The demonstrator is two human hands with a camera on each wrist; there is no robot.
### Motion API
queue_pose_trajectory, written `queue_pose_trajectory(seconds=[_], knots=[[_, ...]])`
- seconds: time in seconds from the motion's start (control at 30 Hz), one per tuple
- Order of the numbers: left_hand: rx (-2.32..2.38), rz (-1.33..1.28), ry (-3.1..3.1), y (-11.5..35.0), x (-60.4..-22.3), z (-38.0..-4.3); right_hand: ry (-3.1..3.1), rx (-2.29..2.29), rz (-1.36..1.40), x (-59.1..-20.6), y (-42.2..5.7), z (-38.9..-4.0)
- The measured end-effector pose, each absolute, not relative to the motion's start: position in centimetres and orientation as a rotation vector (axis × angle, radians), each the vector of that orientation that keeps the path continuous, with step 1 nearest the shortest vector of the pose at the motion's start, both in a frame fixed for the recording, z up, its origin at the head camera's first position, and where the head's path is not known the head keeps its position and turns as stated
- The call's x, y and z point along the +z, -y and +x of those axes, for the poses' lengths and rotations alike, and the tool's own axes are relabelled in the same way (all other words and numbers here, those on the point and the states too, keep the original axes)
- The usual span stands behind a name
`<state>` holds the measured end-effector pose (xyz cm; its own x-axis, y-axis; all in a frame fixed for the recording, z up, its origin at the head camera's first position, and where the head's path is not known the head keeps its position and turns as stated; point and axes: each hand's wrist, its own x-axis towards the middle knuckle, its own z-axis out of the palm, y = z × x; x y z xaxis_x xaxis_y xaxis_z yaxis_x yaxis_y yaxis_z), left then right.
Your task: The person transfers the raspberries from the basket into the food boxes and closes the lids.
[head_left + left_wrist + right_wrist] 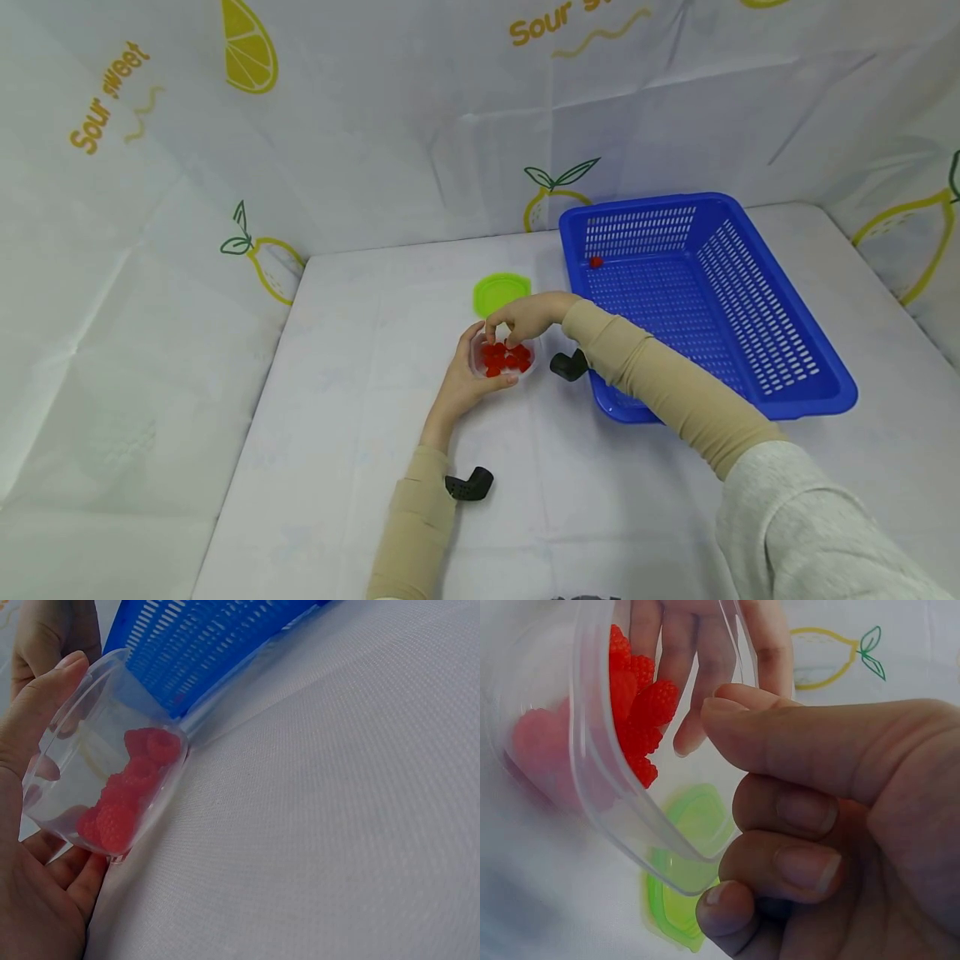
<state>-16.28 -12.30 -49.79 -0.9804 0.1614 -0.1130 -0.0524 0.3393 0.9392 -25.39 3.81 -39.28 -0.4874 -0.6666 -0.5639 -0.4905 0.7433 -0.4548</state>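
Note:
Several red raspberries (116, 823) lie in a clear plastic tub (154, 712) on the table. My left hand (463, 385) holds the tub from its left side, thumb near the rim and fingers round the wall. Over the tub's mouth reaches my right hand (531, 315), its index finger and thumb pointing down with a gap between them. In the right wrist view, that hand's other fingers (806, 866) are bent toward the palm, and no berry shows in its grasp. A light green lid (501, 290) lies just behind the tub.
A large blue plastic basket (645, 292) stands to the right, partly beneath the right forearm. One raspberry (596, 262) sits in its far left corner. Black wrist devices (472, 484) stick out from both forearms. A white lemon-printed cloth (390, 150) rises behind the table.

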Motion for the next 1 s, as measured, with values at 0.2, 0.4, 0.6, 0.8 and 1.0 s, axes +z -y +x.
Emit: queue_pose_trajectory(seconds=[0.2, 0.4, 0.6, 0.8, 1.0], knots=[[1.704, 0.113, -2.417, 12.3, -49.9, -16.3, -2.181, -0.303, -0.872, -39.2, -3.9, -25.3], [1.733, 0.113, -2.395, 12.3, -49.8, -16.3, -2.174, -0.320, -0.886, -39.0, -3.9, -25.2], [1.747, 0.129, -2.395, 12.3, -49.7, -16.3, -2.148, -0.416, -0.931, -38.0, -4.3, -25.3], [1.766, 0.158, -2.397, 12.2, -49.8, -16.3, -2.206, -0.586, -0.990, -36.9, -5.4, -26.0], [1.759, 0.166, -2.405, 12.2, -49.9, -16.3, -2.287, -0.782, -0.929, -35.7, -7.2, -27.0]])
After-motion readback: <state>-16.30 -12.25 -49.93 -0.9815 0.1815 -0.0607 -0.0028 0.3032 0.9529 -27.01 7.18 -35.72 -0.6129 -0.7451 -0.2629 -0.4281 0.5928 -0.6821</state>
